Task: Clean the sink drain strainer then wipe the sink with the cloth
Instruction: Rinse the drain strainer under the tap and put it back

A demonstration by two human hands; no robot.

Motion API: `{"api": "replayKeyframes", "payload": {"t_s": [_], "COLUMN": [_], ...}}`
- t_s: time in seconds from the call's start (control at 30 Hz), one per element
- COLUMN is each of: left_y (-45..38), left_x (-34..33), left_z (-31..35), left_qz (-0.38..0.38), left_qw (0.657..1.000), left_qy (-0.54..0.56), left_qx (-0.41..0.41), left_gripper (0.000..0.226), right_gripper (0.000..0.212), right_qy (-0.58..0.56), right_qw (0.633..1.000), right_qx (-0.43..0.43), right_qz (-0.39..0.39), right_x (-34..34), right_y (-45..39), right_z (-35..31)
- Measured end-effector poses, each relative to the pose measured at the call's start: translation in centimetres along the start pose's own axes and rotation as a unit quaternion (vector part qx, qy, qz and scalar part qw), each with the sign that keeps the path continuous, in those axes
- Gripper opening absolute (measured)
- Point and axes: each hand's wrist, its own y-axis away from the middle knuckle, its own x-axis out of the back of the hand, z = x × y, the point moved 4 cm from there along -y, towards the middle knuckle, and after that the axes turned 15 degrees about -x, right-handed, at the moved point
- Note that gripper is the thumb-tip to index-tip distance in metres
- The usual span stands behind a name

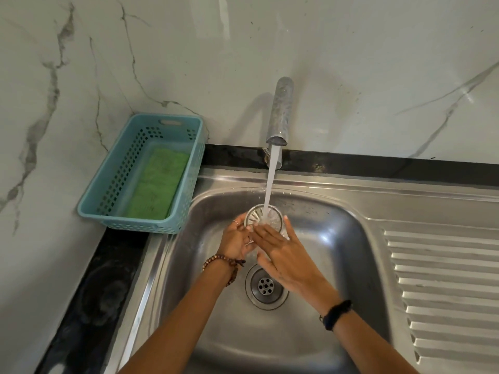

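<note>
The round metal drain strainer (256, 213) is held tilted over the sink basin (337, 255), under the water stream (271, 182) running from the faucet (280, 112). My left hand (237, 238) grips the strainer's left edge. My right hand (280, 255) lies flat across its lower right part, fingers spread over it. Below my hands the open drain hole (266, 286) shows. The green cloth (158, 184) lies in a light blue plastic basket (113, 168) on the counter at the left.
A ridged steel draining board (445, 287) extends to the right of the basin. A black counter strip (89, 292) runs along the left and back edges. Marble-look wall panels (351, 63) stand behind the sink.
</note>
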Motion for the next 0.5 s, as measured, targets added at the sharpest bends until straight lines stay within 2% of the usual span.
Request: {"api": "replayKeyframes", "payload": {"t_s": [0.1,0.17,0.27,0.33,0.4,0.43,0.5], "left_y": [-0.3,-0.3,-0.2,-0.1,-0.2,-0.2,-0.1], "left_x": [0.6,0.5,0.4,0.9,1.4,1.4,1.4], "left_z": [0.4,0.3,0.2,0.3,0.6,0.7,0.5], "left_qz": [0.018,0.004,0.001,0.025,0.042,0.041,0.027], "left_qw": [1.0,0.999,0.996,0.996,0.994,0.993,0.992], "left_qy": [-0.011,-0.037,-0.082,-0.083,-0.09,-0.099,-0.117], "left_qx": [-0.017,-0.018,-0.028,-0.034,-0.044,-0.045,-0.036], "left_gripper": [0.032,0.034,0.035,0.034,0.034,0.033,0.031], "right_gripper": [0.058,0.06,0.067,0.055,0.031,0.027,0.024], "right_qy": [0.054,0.049,-0.051,-0.185,-0.323,-0.392,-0.556], "right_qw": [0.997,0.997,0.998,0.979,0.921,0.882,0.765], "right_qx": [-0.038,-0.06,-0.02,-0.057,-0.171,-0.237,-0.323], "right_qz": [0.034,0.022,0.005,0.056,0.133,0.11,-0.04], "right_x": [0.4,0.6,0.1,0.4,0.8,0.6,-0.4], "right_y": [0.1,-0.2,-0.2,-0.2,-0.5,-0.9,-1.9], "right_z": [0.5,-0.1,-1.8,-1.3,0.2,1.0,1.4]}}
